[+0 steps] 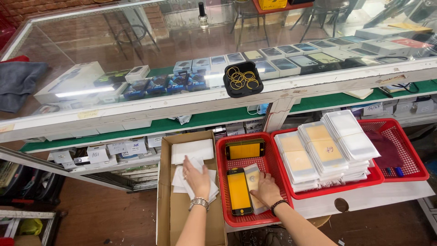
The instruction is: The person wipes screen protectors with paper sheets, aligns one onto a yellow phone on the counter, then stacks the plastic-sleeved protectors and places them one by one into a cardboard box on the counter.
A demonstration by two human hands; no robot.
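Note:
My left hand (196, 179), with a metal bracelet on its wrist, lies flat on a loose pile of white sleeves (181, 178) inside an open cardboard box (165, 191). My right hand (265, 189), wearing a dark bead bracelet, rests on a clear packet with a tan insert (253, 176) in a red plastic basket (273, 157). Two black-framed screen protectors with orange backing lie in the same basket, one upright (238, 190) beside my right hand and one crosswise (245, 150) at the back. A neat stack of white sleeves (193, 150) sits at the far end of the box.
A second red basket (403, 141) to the right holds stacks of clear packets with tan inserts (323, 148). A glass display counter (136, 41) runs across above, with boxed goods inside and a black tray of rubber bands (242, 78) on top. Shelves of small boxes sit below it.

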